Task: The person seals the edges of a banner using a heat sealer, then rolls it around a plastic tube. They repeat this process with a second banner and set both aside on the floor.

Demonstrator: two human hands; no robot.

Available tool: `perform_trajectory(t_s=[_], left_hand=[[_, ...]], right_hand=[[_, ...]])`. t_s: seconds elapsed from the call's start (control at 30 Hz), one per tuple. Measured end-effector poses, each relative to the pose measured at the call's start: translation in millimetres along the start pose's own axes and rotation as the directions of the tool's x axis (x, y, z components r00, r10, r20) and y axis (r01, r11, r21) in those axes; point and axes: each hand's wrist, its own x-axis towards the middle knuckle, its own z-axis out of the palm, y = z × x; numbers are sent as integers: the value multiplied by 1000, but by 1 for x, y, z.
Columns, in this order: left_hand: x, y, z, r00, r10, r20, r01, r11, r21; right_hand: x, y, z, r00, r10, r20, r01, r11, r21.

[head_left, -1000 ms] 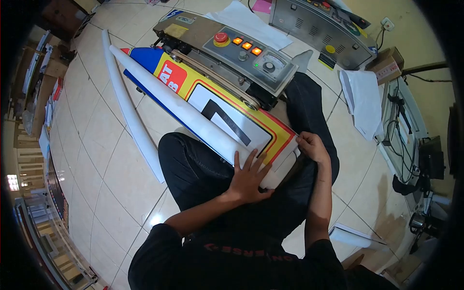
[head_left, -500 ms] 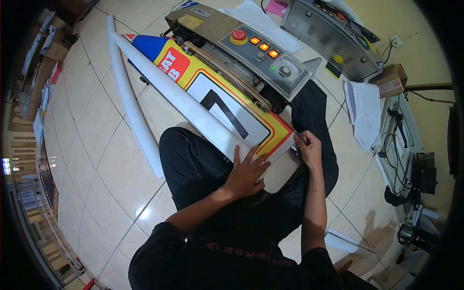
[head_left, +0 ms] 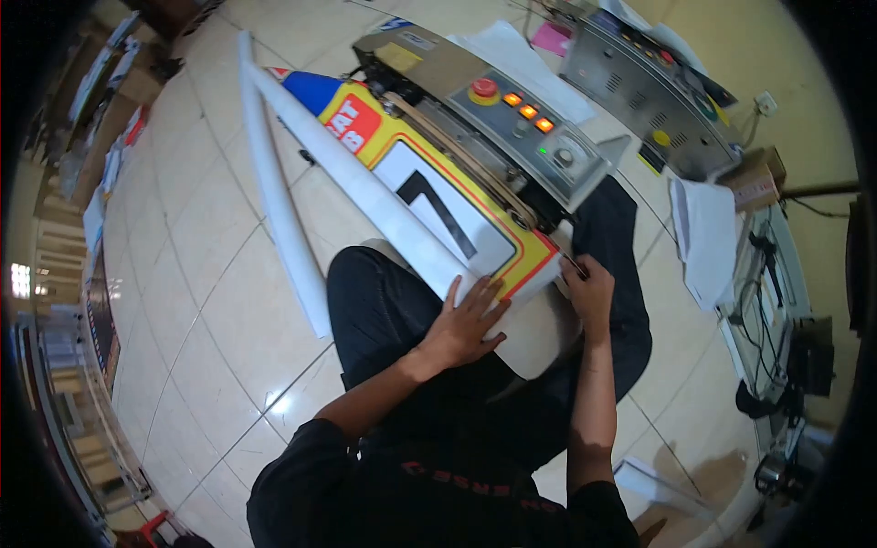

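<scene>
A printed banner (head_left: pixel 516 268) in yellow, red, blue and white, with a black mark, lies along the near side of a metal machine (head_left: pixel 466 100) that has a red button and lit orange switches. Its near side is rolled into a white tube. My left hand (head_left: pixel 464 323) rests on the lower end of the roll with its fingers spread. At the banner's lower right corner, my right hand (head_left: pixel 589 290) pinches the edge; a thin dark strip shows by its fingertips.
A long white roll (head_left: pixel 279 196) lies on the tiled floor at left. Behind the machine stands a second metal machine (head_left: pixel 639 87). White sheets (head_left: pixel 699 237), a cardboard box (head_left: pixel 758 178) and a tray of cables (head_left: pixel 763 283) are at right.
The whole view has shifted, so the scene appears further right. Both hands keep about the same hold on the banner.
</scene>
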Motion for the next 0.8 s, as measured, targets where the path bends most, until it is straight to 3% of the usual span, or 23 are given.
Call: perform_trajectory(t_s=[0.07, 0.13, 0.17, 0.37, 0.43, 0.6, 0.67, 0.73, 0.8], left_hand=[[1, -3, 0, 1000, -26, -18, 26, 998, 49], [3, -9, -1, 998, 4, -64, -5, 1000, -10], [3, -11, -3, 998, -2, -56, -1, 999, -44], [1, -14, -22, 993, -54, -102, 42, 992, -119], [2, -18, -21, 993, -67, -94, 61, 996, -69], [13, -30, -9, 968, -198, -152, 191, 980, -65], [22, -34, -12, 890, -348, -294, 310, 936, -170], [35, -40, -16, 870, -400, -288, 359, 914, -187], [45, -54, -9, 740, -473, -478, 523, 852, -34]], right_hand=[[5, 5, 0, 998, -37, 52, 38, 999, -13], [6, -5, -8, 970, 167, 177, -187, 976, 108], [5, -8, -7, 971, 148, 187, -172, 978, 118], [-2, 9, 1, 991, 95, 98, -108, 984, 142], [-10, 15, 6, 997, 20, -77, -8, 988, 154], [-13, 25, 14, 992, 81, -98, -54, 966, 252], [-11, 30, 15, 993, 84, -80, -59, 959, 278], [-10, 31, 16, 995, 53, -88, -26, 959, 282], [-11, 26, 14, 994, 76, -75, -53, 959, 277]])
